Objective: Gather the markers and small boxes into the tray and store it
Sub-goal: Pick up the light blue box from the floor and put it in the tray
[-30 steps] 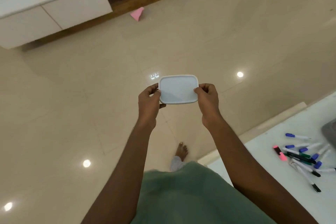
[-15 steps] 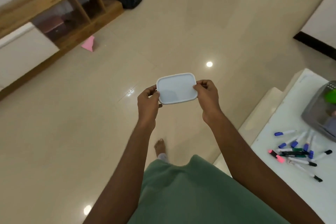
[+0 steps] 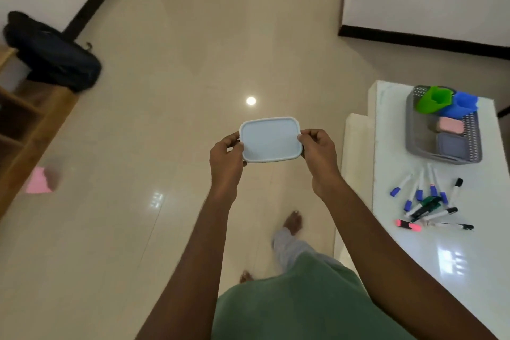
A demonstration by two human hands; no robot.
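- Swinging right since the earlier frames, the view now takes in the whole tray (image 3: pixel 444 159) on the white worktop (image 3: pixel 414 257). The backpack (image 3: pixel 55 58) has slid to the far left, and the box (image 3: pixel 270 139) is still carried flat in both hands.
- The left hand (image 3: pixel 225 157) pinches the box's left short edge and the right hand (image 3: pixel 320 157) pinches the right one. Their fingers curl on the rim, and the hands stay apart with the box spanning the gap.
- The box hangs over the floor (image 3: pixel 165 229), left of the worktop and well apart from the tray.
- The tray sits at the far right and already holds a green cup (image 3: pixel 434 99), a blue cup (image 3: pixel 461 107), a pink box (image 3: pixel 451 125) and a grey box (image 3: pixel 452 143).
- Markers (image 3: pixel 425 201) lie loose in a heap on the worktop, just on the near side of the tray and not yet gathered.
- The box looks like light, stiff plastic with a smooth, probably slippery lid.
- The raised rim at the short edges seems the surest hold, and one hand spanning the lid would likely do for lowering it in. Whether anything is inside cannot be told.
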